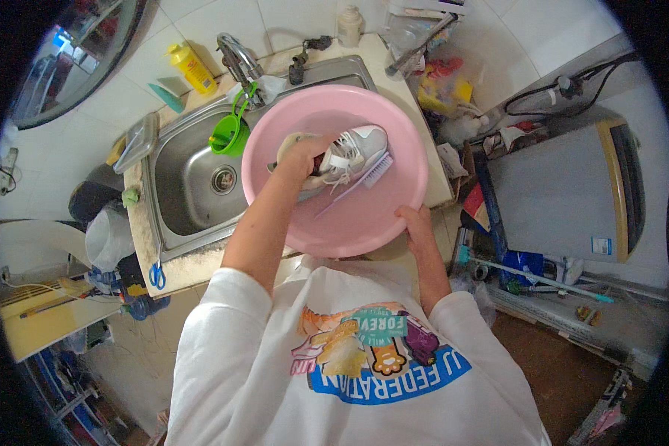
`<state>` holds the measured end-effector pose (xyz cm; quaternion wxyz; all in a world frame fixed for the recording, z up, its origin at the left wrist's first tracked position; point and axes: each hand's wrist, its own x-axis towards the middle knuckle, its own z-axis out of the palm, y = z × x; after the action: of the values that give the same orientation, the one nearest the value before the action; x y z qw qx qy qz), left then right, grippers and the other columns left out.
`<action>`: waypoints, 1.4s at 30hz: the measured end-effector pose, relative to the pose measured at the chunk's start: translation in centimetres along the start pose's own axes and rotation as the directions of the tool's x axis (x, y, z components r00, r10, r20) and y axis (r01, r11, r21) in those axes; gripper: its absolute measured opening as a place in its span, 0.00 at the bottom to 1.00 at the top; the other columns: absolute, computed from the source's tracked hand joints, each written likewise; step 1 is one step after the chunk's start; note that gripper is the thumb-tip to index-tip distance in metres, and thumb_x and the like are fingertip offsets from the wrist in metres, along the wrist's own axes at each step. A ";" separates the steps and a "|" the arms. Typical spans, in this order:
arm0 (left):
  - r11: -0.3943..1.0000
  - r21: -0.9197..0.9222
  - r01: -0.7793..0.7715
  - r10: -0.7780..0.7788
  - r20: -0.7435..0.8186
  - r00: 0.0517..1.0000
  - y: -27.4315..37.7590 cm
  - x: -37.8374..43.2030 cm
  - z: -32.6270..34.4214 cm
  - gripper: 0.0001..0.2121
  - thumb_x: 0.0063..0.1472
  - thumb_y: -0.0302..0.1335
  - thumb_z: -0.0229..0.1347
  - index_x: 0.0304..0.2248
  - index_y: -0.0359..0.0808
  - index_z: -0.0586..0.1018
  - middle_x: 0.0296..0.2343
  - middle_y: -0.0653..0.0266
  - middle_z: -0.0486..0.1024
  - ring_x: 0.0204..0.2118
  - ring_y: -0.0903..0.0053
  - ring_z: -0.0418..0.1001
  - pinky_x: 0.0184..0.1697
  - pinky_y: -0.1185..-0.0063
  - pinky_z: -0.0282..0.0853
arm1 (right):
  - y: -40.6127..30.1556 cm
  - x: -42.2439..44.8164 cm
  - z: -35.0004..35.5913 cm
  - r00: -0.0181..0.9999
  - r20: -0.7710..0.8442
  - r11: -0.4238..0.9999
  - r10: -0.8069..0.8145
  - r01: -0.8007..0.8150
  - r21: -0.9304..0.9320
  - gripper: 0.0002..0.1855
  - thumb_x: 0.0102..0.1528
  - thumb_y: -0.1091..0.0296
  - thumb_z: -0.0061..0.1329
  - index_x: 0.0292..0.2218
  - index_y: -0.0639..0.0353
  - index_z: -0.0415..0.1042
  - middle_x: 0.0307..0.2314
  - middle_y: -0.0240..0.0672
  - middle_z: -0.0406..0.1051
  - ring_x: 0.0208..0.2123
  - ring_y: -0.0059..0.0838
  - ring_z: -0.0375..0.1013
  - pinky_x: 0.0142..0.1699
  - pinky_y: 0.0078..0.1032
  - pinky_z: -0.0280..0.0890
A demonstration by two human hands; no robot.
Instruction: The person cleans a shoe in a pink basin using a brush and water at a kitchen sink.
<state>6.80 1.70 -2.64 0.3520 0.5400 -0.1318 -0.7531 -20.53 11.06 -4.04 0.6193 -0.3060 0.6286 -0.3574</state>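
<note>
A large pink plastic basin (pixel 357 234) rests over the right part of the sink and its counter. Inside it is a light grey and white sneaker (pixel 371 139) with white laces, its toe pointing right. My left hand (pixel 315 149) grips this sneaker around its opening, with most of the fingers hidden. A beige shoe part (pixel 291 144) shows behind that hand; whether it belongs to a second shoe is unclear. Beside the sneaker lies a pale purple scrubbing brush (pixel 378 171), bristles against or close to its side. My right hand (pixel 417 218) holds the basin's lower right rim.
Left of the basin is the stainless steel sink bowl (pixel 189 195). A green plastic cup (pixel 231 139) hangs below the faucet (pixel 240 58). Behind stands a yellow bottle (pixel 194 69). Blue-handled scissors (pixel 157 274) hang at the counter's front edge. Bagged items (pixel 443 89) crowd the right.
</note>
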 end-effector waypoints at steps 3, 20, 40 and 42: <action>0.997 -0.004 -0.075 0.073 -0.136 0.988 -1.6 2.2 1.9 0.12 0.57 0.34 0.53 0.32 0.32 0.75 0.26 0.59 0.76 0.22 0.73 0.73 0.21 0.77 0.69 | -0.2 0.0 0.4 0.999 0.004 0.999 -0.045 0.045 0.021 0.24 0.39 0.71 0.48 0.40 0.71 0.68 0.35 0.39 0.71 0.38 0.33 0.69 0.45 0.27 0.61; 0.926 0.236 -0.296 0.366 -0.361 0.858 -3.1 2.9 7.4 0.16 0.52 0.31 0.54 0.33 0.22 0.74 0.29 0.55 0.75 0.28 0.73 0.72 0.29 0.74 0.66 | -4.8 -2.4 2.4 0.980 -0.194 0.996 -0.037 0.051 0.068 0.20 0.39 0.77 0.47 0.38 0.66 0.68 0.29 0.33 0.69 0.29 0.27 0.69 0.32 0.21 0.63; 0.782 -0.571 -0.252 0.307 0.000 0.952 -0.3 -0.4 8.7 0.16 0.61 0.37 0.49 0.39 0.30 0.73 0.34 0.56 0.75 0.32 0.66 0.76 0.32 0.67 0.74 | -9.9 -3.1 3.8 0.908 -0.337 0.950 -0.249 0.297 0.099 0.22 0.41 0.84 0.45 0.42 0.70 0.67 0.38 0.39 0.70 0.37 0.33 0.71 0.42 0.27 0.66; 0.755 -0.613 -0.233 0.301 0.007 0.954 0.0 -0.8 9.0 0.17 0.61 0.37 0.49 0.38 0.29 0.73 0.32 0.55 0.75 0.31 0.67 0.76 0.30 0.68 0.74 | -10.3 -3.2 4.1 0.882 -0.341 0.914 -0.326 0.386 0.126 0.21 0.43 0.85 0.43 0.42 0.72 0.66 0.37 0.40 0.68 0.35 0.33 0.70 0.40 0.25 0.65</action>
<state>-1.19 0.59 1.42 0.6023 0.3342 0.0217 -0.7246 -16.94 7.70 6.41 0.4613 -0.2955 0.6145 -0.5677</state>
